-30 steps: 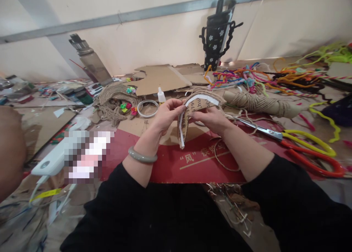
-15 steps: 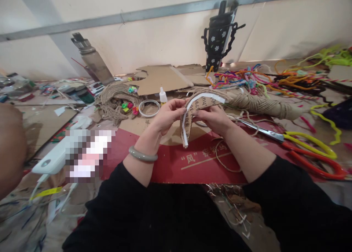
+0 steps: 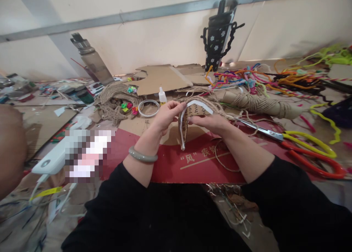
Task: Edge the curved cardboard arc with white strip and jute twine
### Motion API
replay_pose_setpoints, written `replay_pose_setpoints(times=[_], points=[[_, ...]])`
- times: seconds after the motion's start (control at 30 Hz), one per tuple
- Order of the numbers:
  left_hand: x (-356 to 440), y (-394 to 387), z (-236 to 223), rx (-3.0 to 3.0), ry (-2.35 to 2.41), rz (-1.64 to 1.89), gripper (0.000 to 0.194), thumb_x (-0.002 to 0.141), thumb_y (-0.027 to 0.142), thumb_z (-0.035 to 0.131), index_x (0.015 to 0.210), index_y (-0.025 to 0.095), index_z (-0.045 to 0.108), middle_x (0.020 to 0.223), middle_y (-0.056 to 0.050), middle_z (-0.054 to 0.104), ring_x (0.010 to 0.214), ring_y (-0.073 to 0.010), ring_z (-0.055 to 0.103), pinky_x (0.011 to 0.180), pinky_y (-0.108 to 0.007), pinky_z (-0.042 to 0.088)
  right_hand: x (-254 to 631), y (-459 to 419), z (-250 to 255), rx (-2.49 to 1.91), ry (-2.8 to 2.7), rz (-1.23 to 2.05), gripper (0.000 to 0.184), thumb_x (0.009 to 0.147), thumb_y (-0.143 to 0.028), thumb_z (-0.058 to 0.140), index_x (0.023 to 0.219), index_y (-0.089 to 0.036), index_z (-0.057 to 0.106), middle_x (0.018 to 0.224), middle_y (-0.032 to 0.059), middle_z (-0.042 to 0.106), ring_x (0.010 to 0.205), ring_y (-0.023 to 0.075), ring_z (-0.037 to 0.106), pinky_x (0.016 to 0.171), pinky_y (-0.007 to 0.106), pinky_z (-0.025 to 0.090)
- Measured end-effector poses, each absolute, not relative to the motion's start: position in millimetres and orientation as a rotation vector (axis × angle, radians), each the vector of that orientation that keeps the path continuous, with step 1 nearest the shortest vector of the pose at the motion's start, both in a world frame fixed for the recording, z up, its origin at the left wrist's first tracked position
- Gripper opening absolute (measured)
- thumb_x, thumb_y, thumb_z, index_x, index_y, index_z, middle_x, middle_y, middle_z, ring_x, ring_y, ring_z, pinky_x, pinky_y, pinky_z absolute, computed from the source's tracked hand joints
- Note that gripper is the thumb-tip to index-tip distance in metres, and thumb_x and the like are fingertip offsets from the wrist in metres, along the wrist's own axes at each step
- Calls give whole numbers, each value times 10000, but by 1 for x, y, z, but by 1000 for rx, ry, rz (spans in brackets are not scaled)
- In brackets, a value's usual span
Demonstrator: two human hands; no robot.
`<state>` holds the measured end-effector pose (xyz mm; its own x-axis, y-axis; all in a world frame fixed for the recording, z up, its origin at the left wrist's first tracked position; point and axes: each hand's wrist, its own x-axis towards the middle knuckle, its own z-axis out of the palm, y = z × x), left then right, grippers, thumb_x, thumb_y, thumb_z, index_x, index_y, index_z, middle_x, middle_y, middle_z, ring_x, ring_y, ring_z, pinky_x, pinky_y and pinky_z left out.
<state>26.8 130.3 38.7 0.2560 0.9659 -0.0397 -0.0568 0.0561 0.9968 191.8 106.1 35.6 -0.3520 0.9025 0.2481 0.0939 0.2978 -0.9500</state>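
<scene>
A curved piece of cardboard (image 3: pixel 183 129) with printed characters and a white strip along its edge is held up in front of me. Twine (image 3: pixel 217 104) runs along its outer rim. My left hand (image 3: pixel 169 115) pinches the piece near its top left, thumb and fingers closed on it. From the right, my right hand (image 3: pixel 210 123) grips its other side, the fingers partly hidden behind it. Below lies a red cardboard sheet (image 3: pixel 165 164) with printed characters. A loop of twine (image 3: pixel 220 158) rests on the sheet near my right forearm.
Large scissors (image 3: pixel 269 134) with yellow and red handles lie at right, beside a twine-wound tube (image 3: pixel 255 104). A glue bottle (image 3: pixel 162 95), a white ring (image 3: pixel 149 109) and a twine-covered piece (image 3: pixel 115 96) sit left. A tumbler (image 3: pixel 216 43) stands behind. Another person's arm (image 3: pixel 11 149) is far left.
The curved cardboard has turned slightly, showing a narrower face, its lower tip a little further left. My right hand has shifted slightly lower and left along it.
</scene>
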Motion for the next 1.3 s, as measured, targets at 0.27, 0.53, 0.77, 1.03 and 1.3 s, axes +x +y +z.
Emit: replay_pose_setpoints(times=[0.27, 0.53, 0.77, 1.03, 1.3], points=[[26, 131, 38, 1223, 979, 1015, 327, 636, 413, 791, 756, 181, 593, 725, 12, 588, 631, -88, 546, 579, -230, 434, 191, 103, 37, -853, -1583, 1230, 182, 681, -297, 680, 803, -192, 595, 725, -8, 583, 677, 129, 536, 631, 278, 497], [25, 128, 43, 1224, 927, 1003, 163, 683, 243, 743, 762, 180, 615, 745, 20, 600, 630, -82, 559, 617, -255, 461, 195, 109, 32, -835, -1428, 1347, 464, 658, -307, 718, 1099, -194, 632, 985, 48, 678, 841, 178, 622, 681, 299, 533], [25, 127, 43, 1292, 868, 982, 198, 673, 190, 706, 857, 198, 634, 840, -2, 643, 711, -95, 582, 630, -236, 445, 198, 112, 31, -815, -1345, 1391, 471, 660, -299, 711, 1115, -195, 650, 951, 43, 707, 838, 185, 645, 732, 330, 537], [31, 125, 43, 1402, 977, 1211, 188, 672, 207, 712, 839, 181, 628, 810, -7, 650, 701, -88, 562, 656, -228, 441, 200, 113, 30, -798, -1346, 1370, 427, 703, -340, 685, 1108, -206, 658, 1001, 54, 703, 860, 193, 653, 732, 326, 534], [30, 130, 35, 1676, 961, 1314, 114, 695, 252, 696, 731, 165, 631, 770, -22, 653, 764, -126, 593, 741, -271, 476, 198, 112, 32, -865, -1432, 1307, 400, 698, -325, 673, 1075, -188, 668, 948, 46, 692, 857, 181, 619, 682, 287, 499]])
